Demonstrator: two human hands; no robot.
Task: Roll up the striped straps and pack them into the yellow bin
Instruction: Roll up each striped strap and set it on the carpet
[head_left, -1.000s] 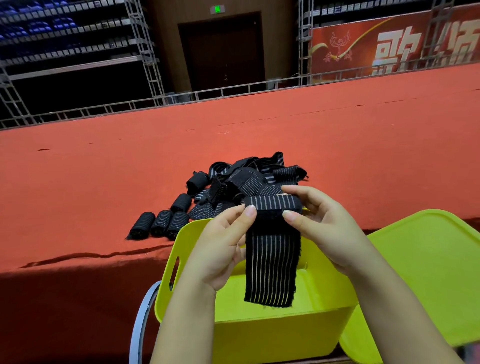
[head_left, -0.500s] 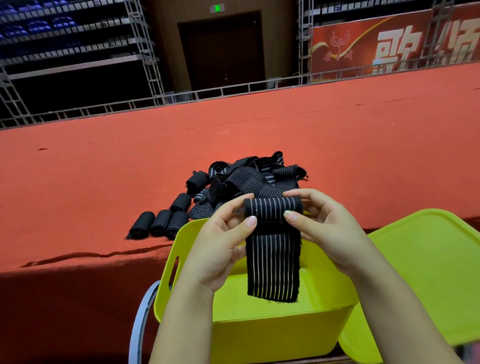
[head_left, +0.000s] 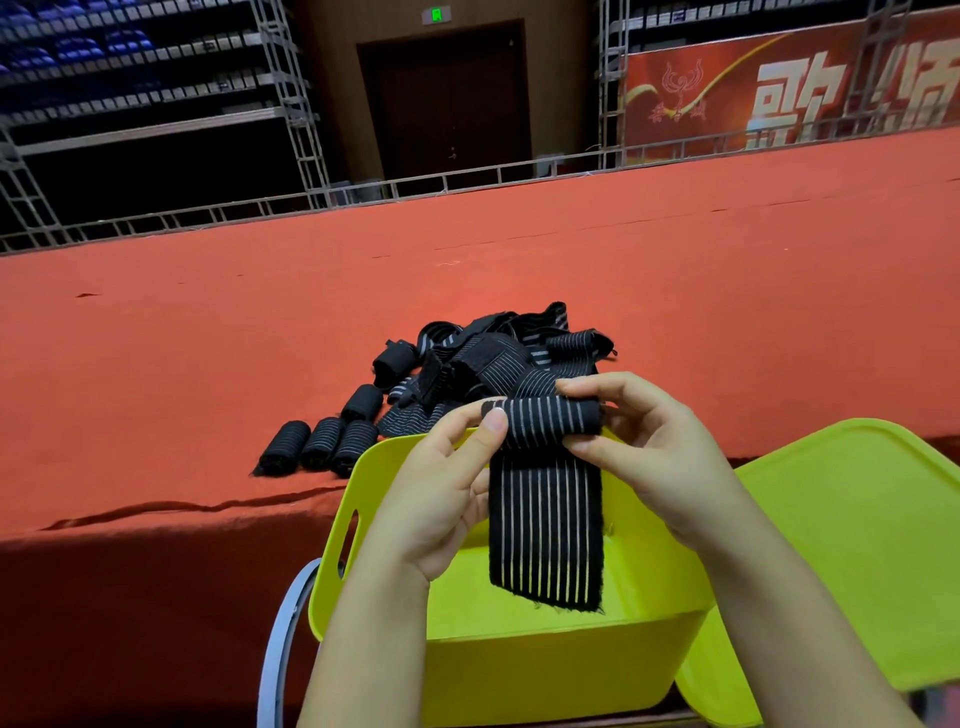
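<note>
A black strap with thin pale stripes (head_left: 545, 525) hangs over the yellow bin (head_left: 561, 670), its top end wound into a small roll. My left hand (head_left: 441, 499) pinches the roll's left end with thumb and fingers. My right hand (head_left: 649, 457) pinches its right end, fingers curled over the top. A tangled pile of loose striped straps (head_left: 498, 364) lies on the red stage edge behind my hands. Several finished rolls (head_left: 317, 447) lie in a row to the pile's left. No straps show on the visible part of the bin's floor.
The bin's yellow lid (head_left: 857, 545) leans at the right, next to the bin. A grey-white hoop (head_left: 280, 649) stands against the bin's left side. The red carpeted stage (head_left: 208, 332) stretches far back to metal railings and scaffolding.
The roll at the strap's top has grown thicker and the hanging tail has become shorter. Both hands have stayed over the bin.
</note>
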